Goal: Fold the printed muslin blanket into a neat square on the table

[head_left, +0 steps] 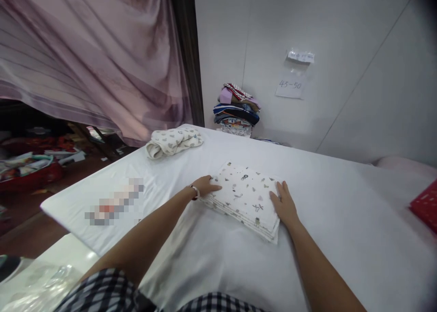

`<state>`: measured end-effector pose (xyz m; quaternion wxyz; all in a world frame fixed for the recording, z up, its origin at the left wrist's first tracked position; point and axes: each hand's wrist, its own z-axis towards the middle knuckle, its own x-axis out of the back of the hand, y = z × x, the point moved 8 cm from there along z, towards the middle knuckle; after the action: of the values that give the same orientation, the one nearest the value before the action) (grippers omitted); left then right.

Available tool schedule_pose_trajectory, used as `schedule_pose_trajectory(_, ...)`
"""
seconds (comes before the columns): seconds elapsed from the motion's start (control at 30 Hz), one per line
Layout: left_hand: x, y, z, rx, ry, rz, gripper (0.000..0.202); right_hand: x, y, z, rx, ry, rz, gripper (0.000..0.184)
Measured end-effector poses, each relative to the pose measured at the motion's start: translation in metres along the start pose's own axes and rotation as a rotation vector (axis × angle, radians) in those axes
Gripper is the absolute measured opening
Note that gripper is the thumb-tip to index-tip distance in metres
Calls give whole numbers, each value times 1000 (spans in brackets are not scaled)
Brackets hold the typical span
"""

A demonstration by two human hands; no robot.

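A flat stack of folded white cloth (244,196) with small grey and olive prints lies on the white-covered table (327,221). My left hand (206,186) rests at the stack's left edge, fingers stretched over its top, with a bracelet on the wrist. On the opposite side, my right hand (285,205) touches the right edge with its fingers spread. Neither hand grips the cloth. Farther back on the left sits a loosely rolled cloth (175,142) with a similar print.
A blurred-out item (116,202) lies on the table's left part. Folded garments (237,109) are piled by the wall behind. A pink curtain (136,66) hangs at the left, clear plastic (51,287) lies at the lower left, and a red item (425,205) is at the right edge.
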<state>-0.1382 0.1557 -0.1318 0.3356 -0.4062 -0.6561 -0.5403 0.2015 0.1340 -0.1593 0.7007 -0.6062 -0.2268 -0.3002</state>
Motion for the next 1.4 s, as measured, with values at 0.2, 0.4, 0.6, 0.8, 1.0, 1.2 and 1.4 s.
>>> schedule_pose_trajectory(0.2,9,-32,-22,165,93,-53,71,3,-8,-9,28,6,109,68)
schedule_pose_trajectory(0.4,18,-38,-39,172,212,-5,62,15,-48,-22,181,96,181,54)
schedule_pose_trajectory(0.6,25,14,-88,-330,503,-33,32,17,-98,-45,254,-143,380,33)
schedule_pose_trajectory(0.8,10,16,-129,-535,519,-54,28,-5,-131,-78,338,-498,340,32)
schedule_pose_trajectory(1.0,8,6,-139,-552,575,6,27,-26,-144,-97,549,-513,27,31)
schedule_pose_trajectory(1.2,6,10,-130,-524,575,82,27,-37,-141,-100,590,-429,-245,23)
schedule_pose_trajectory(1.4,5,17,-123,-549,527,146,25,-42,-138,-101,610,-453,-275,23)
